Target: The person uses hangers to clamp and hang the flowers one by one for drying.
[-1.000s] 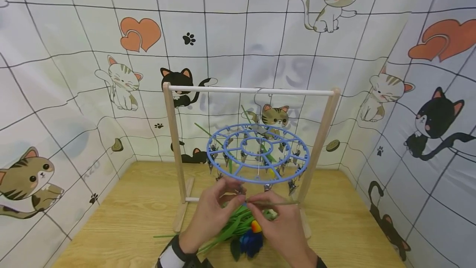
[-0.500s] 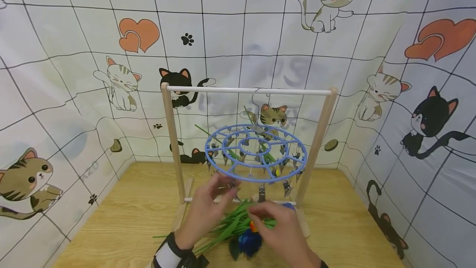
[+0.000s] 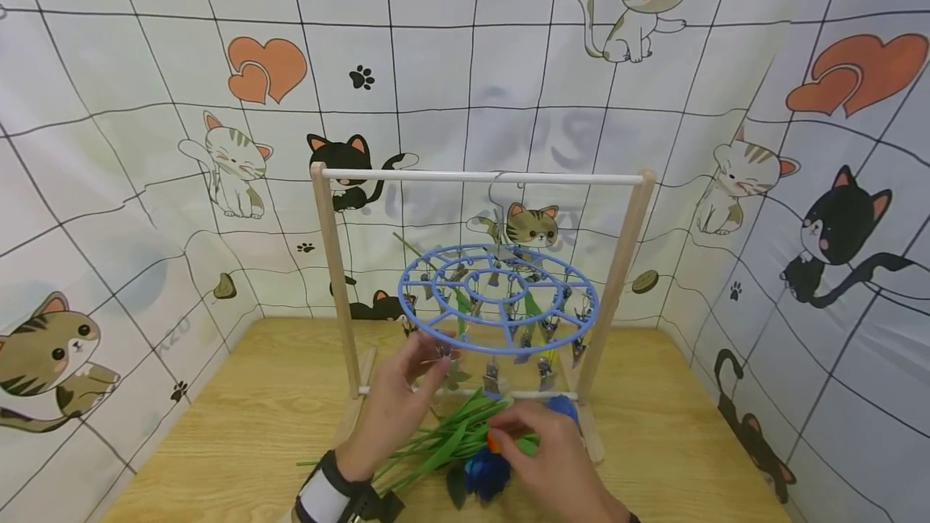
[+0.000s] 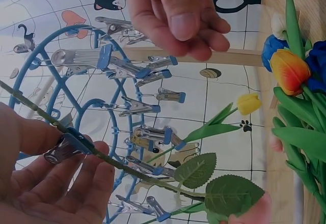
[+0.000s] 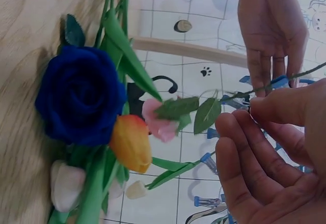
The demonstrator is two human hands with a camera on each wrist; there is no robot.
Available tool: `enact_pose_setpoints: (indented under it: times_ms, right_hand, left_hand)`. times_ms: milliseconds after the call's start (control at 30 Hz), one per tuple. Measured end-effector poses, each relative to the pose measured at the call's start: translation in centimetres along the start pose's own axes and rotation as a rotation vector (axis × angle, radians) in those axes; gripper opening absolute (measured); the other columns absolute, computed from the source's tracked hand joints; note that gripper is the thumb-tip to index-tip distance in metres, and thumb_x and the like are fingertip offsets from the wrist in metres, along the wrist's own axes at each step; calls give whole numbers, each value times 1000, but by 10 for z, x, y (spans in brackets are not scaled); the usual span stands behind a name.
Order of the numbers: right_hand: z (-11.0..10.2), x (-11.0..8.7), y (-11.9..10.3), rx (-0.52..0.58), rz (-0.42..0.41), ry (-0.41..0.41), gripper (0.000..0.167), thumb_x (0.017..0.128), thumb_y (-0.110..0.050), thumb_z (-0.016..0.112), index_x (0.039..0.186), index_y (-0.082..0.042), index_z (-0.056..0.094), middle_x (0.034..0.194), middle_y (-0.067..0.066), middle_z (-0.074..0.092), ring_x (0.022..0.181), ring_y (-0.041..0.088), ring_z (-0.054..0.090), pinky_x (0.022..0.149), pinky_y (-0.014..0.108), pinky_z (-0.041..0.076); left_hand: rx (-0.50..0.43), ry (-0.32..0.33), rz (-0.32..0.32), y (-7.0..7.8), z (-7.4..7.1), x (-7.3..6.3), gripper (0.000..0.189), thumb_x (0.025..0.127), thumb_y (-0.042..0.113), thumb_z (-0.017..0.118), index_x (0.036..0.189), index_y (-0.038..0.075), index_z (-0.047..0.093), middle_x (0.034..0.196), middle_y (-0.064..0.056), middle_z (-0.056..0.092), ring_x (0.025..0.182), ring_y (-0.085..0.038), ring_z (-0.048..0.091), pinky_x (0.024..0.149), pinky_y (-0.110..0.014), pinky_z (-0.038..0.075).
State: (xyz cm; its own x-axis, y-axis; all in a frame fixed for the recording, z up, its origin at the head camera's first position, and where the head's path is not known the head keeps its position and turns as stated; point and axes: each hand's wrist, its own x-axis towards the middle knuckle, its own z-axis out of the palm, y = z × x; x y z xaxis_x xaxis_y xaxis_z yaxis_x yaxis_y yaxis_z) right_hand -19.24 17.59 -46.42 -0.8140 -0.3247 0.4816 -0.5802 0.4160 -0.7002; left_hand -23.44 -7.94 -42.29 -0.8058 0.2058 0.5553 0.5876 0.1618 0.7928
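Note:
My left hand (image 3: 403,386) is at the front left of a blue round clip hanger (image 3: 501,349). Its thumb and fingers hold a metal clip (image 4: 76,141) whose blue tips grip a thin green flower stem (image 4: 127,169). Leaves (image 4: 234,193) and a pink flower (image 5: 160,119) hang at the lower end of that stem. My right hand (image 3: 552,450) is above the flower pile with loosely curled fingers and nothing between them. Below it are a blue rose (image 5: 81,96) and an orange tulip (image 5: 131,142).
A wooden stand (image 3: 330,265) with a white bar (image 3: 479,176) carries the hanger. Several other clips (image 3: 492,378) dangle from its rings, and a yellow tulip (image 4: 248,103) hangs behind. Green stems (image 3: 443,438) lie piled on the wooden table (image 3: 218,426).
My right hand has let go of the stem and drawn down and slightly right. My left hand and its clip have shifted left, and the hanger has turned.

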Motion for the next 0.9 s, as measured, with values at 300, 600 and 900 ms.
enact_pose_setpoints:
  times_ms: [300, 600, 900]
  right_hand:
    - [3, -3, 10, -12, 30, -9, 12, 109, -15, 85, 113, -27, 85, 105, -2, 88, 90, 5, 82, 78, 28, 69]
    - [4, -4, 18, -28, 93, -46, 8, 110, -18, 84, 115, -24, 87, 108, -5, 87, 93, 5, 81, 78, 26, 68]
    - [9, -2, 23, -51, 100, -98, 7, 112, -20, 81, 116, -19, 87, 111, -6, 83, 97, 5, 80, 80, 26, 68]
  left_hand:
    - [0, -16, -20, -6, -8, 4, 31, 119, 9, 66, 151, 8, 67, 145, -15, 79, 129, -42, 82, 103, -35, 71]
    - [23, -15, -1, -17, -18, 10, 33, 121, 9, 63, 153, 4, 66, 149, -17, 79, 128, -17, 81, 102, -35, 71]
    - [38, 13, -56, -26, -27, 11, 36, 121, 15, 65, 157, 9, 65, 143, -14, 81, 128, -16, 81, 104, -39, 71]
